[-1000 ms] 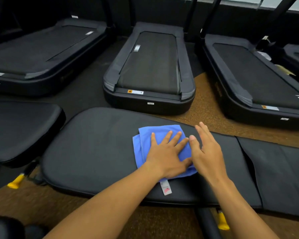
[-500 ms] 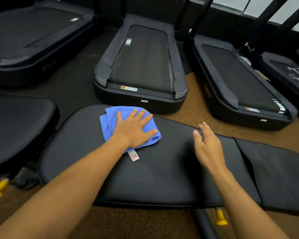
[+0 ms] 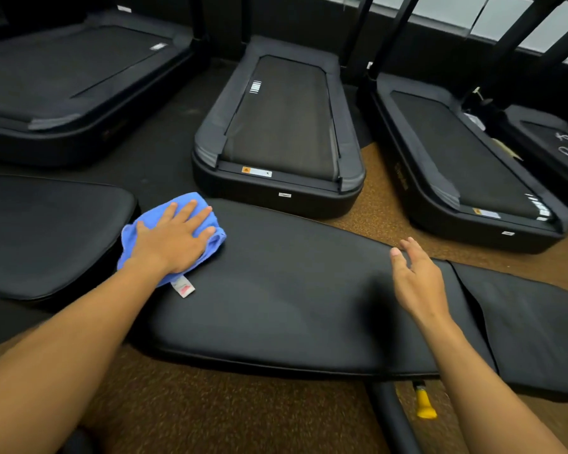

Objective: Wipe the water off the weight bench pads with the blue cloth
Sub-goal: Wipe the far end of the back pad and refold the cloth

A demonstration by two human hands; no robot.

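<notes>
Pressure from the flat left hand, fingers spread apart on the folded blue cloth at the long black padded bench pad's left end, should probably stay even across overlapping strokes, while the right hand hovers relaxed, holding nothing.

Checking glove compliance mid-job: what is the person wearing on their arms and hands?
Nothing that shows. The left hand and right hand are bare, with no gloves, rings or watch visible. Both forearms are bare to the frame edge, with no sleeves in view.
</notes>
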